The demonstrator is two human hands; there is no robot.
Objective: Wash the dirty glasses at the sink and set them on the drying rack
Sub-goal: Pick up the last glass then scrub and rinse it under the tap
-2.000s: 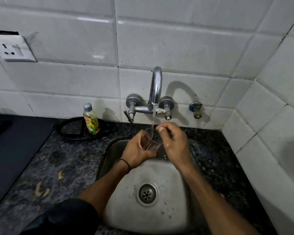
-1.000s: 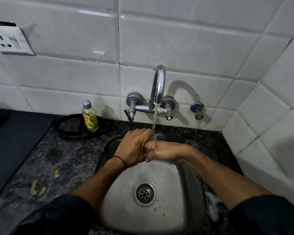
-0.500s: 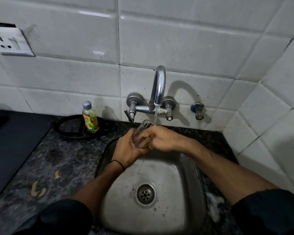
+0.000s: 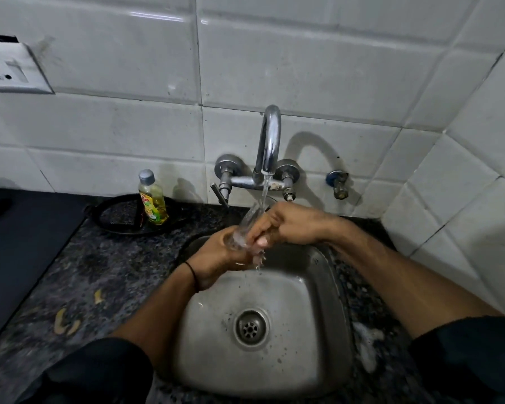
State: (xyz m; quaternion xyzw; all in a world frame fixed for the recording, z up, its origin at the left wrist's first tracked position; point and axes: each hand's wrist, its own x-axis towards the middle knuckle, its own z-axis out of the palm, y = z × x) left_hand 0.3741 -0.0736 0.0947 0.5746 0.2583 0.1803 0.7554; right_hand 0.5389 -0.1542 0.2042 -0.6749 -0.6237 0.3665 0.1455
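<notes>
**Glass held under the running tap**

Head view: both hands meet over the back of the sink point(image 4: 327, 290), just below the tap point(image 4: 270, 141). The left hand point(image 4: 216, 258) cups the base of a clear glass point(image 4: 244, 228) from underneath, fingers closed round it; a dark band sits on that wrist. The right hand point(image 4: 286, 225) comes in from the right and grips the glass on its upper side, fingers curled over the wall. The glass is tilted, mouth up and toward the tap. Water point(image 4: 264, 191) falls from the spout onto the glass rim and drips off below the hands into the basin. The drain point(image 4: 250, 326) lies nearer the person than the hands. Left of the left hand, on the counter point(image 4: 94, 272), a soap bottle point(image 4: 152, 199) stands upright within a black ring point(image 4: 114, 225)
</notes>
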